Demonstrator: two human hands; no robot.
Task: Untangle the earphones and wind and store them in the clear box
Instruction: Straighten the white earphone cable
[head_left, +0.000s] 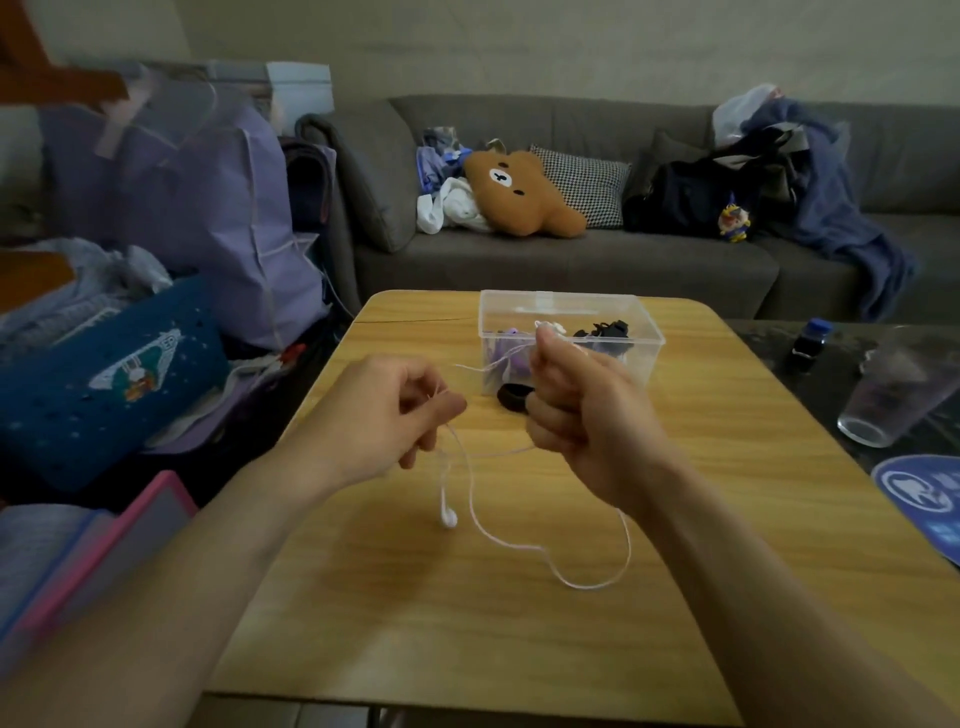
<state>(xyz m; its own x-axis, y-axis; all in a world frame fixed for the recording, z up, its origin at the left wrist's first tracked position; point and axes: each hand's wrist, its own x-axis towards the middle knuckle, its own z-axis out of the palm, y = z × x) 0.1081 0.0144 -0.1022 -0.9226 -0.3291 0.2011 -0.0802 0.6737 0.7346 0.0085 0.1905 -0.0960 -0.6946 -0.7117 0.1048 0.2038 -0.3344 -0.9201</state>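
White earphones (470, 499) pinched between both hands, clear box (644, 332) behind

A light wooden table (649, 597) with rounded corners carries everything here. Toward its far edge sits the clear box (644, 338), lid off, with dark and purple items inside that are hard to make out. Just in front of the box, a black ring-shaped band (511, 396) lies flat on the wood. Nearer the person, a loop of the white earphones (519, 548) cable trails across the tabletop, one earbud hanging at the surface; whether it touches is unclear. At the right edge, a blue round item (919, 491) overlaps the table's side.
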